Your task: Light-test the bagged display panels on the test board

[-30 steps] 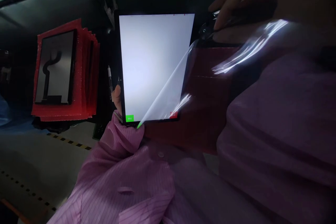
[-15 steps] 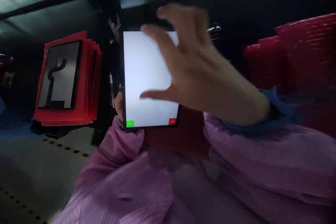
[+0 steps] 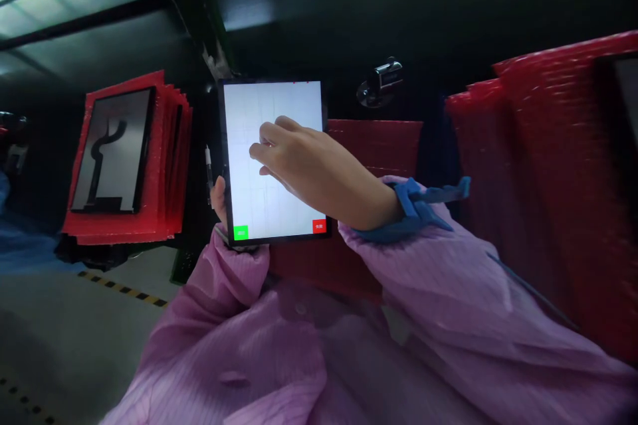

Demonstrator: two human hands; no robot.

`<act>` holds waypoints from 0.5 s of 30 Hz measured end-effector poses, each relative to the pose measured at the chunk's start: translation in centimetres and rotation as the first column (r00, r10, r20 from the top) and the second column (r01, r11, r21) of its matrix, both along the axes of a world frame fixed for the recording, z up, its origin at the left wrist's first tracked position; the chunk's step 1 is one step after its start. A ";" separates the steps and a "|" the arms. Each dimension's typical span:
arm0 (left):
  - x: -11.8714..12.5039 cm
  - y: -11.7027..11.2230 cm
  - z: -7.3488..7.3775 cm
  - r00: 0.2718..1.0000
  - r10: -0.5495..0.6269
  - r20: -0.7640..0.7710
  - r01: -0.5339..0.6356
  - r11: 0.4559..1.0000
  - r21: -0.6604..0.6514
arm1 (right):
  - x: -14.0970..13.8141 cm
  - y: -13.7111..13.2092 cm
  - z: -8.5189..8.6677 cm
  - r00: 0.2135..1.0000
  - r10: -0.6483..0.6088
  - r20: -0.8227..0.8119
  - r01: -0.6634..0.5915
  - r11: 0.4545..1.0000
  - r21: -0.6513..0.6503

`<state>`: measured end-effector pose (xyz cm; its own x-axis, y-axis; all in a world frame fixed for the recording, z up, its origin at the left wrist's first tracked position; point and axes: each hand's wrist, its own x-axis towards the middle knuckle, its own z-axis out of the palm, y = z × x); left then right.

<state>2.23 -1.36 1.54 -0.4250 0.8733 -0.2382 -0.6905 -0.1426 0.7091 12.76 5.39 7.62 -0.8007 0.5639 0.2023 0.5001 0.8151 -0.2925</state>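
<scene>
My left hand (image 3: pixel 218 196) grips a dark-framed tablet (image 3: pixel 246 109) by its lower left side. Only the thumb shows there; the fingers are hidden behind it. The lit tablet screen is white with faint lines, a green box at the lower left and a red box at the lower right. Over the middle of the screen is my right hand (image 3: pixel 294 156), its fingers curled in and nothing visible in them. Whether a fingertip touches the glass I cannot tell. A blue band (image 3: pixel 413 212) circles my right wrist.
Left of the tablet lies a pen (image 3: pixel 208 163). A dark-edged display panel (image 3: pixel 117 153) rests on a stack of red sheets (image 3: pixel 169 172). More red sheets (image 3: pixel 538 146) stand at the right, near a small metal fitting (image 3: pixel 381 83). A red sheet (image 3: pixel 379 146) lies beneath.
My right hand has come down and left from above the tablet, its spread fingers now curled over the screen. Faint lines have appeared on the screen. My left hand keeps its hold.
</scene>
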 end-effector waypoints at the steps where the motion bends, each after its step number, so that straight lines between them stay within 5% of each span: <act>1: -0.2 -0.1 -0.1 0.999 -0.028 -0.029 0.028 1.000 0.004 | 0.2 0.5 -0.1 0.999 0.019 -0.026 -0.020 1.000 -0.024; 4: -0.7 -0.3 -0.4 0.991 -0.089 -0.101 0.088 0.996 -0.019 | 1.5 1.8 0.6 0.994 -0.019 -0.107 0.008 0.995 -0.100; 10: -1.5 -0.2 -0.6 0.998 -0.024 -0.053 0.013 0.982 -0.186 | 5.5 3.6 3.8 0.932 -0.320 -0.169 0.301 0.945 -0.129; 15: -1.3 -0.2 0.6 0.981 -0.146 -0.129 0.117 0.971 -0.211 | 6.4 4.9 2.6 0.888 -0.393 -0.238 0.357 0.916 -0.182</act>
<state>0.94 -1.57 2.14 -0.3519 0.8640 -0.3601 -0.5837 0.0982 0.8060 19.20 10.28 10.18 -0.4517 0.8469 0.2805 0.6503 0.5278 -0.5464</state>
